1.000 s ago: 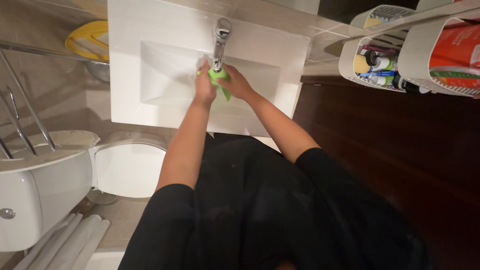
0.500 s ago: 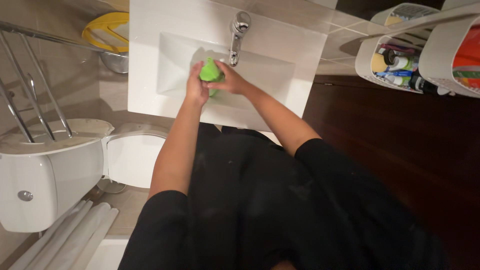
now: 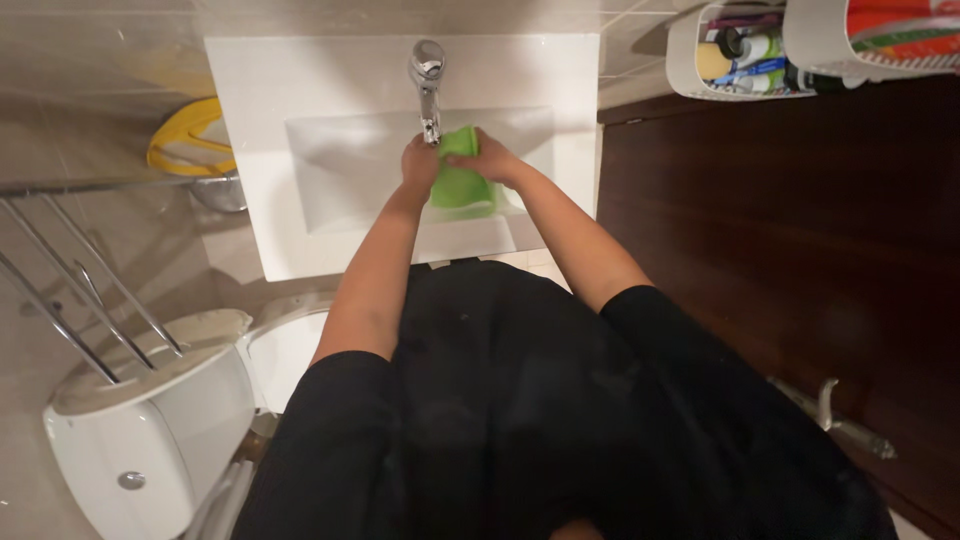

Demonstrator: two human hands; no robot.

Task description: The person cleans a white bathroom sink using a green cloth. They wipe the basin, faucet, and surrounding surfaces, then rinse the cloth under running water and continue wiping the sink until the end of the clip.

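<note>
- left hand and right hand, fingers clamped on green cloth, stretching it flat between them
- cloth hangs over white sink basin, just beneath chrome tap, likely for wetting

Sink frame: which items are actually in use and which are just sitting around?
In use:
green cloth, held by both hands
left hand
right hand
tap
white sink

Lying about:
toilet
yellow ring-shaped item
white basket of bottles
metal rack
dark wooden door
</note>
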